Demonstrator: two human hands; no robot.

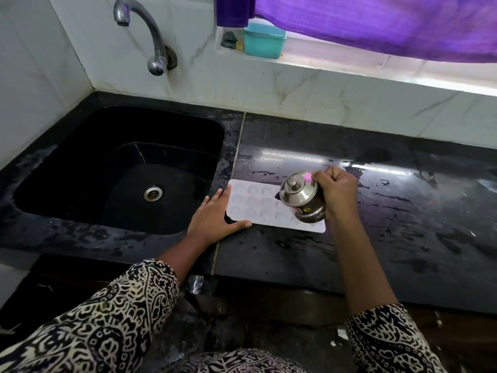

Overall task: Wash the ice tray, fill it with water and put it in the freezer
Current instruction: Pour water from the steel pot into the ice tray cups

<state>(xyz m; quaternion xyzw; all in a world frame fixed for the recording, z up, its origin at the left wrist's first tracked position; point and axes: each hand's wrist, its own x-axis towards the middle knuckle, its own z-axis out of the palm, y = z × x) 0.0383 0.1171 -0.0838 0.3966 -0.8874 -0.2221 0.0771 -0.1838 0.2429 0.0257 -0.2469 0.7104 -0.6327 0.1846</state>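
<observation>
Black stone worktop (376,211) fills the middle of the frame, wet w/ streaks and puddles, white tiled wall behind. Sink (80,211) sits in the left half, dark and empty of dishes, drain showing, and the tap (150,30) at upper left isn't running. Purple curtain (376,20) hangs across the upper right, teal box (265,40) on the sill below it. Ice tray (258,203), white, lies flat on the worktop just right of the sink, center frame. Left hand (215,222) is spread flat and open, fingers pressed at the tray's near-left corner, steadying it, not gripping anything. Right hand (336,192) is closed round a small steel pot (302,199), tipped over toward the tray's right end, approx. above the last cells. Looks like pouring, but I can't make out a stream or tell whether the cells hold water yet. So: washing is prob. done, judging by the wet worktop and the tray out of the sink; filling seems underway; carrying it level to the freezer is still left, and no freezer is in sight.
</observation>
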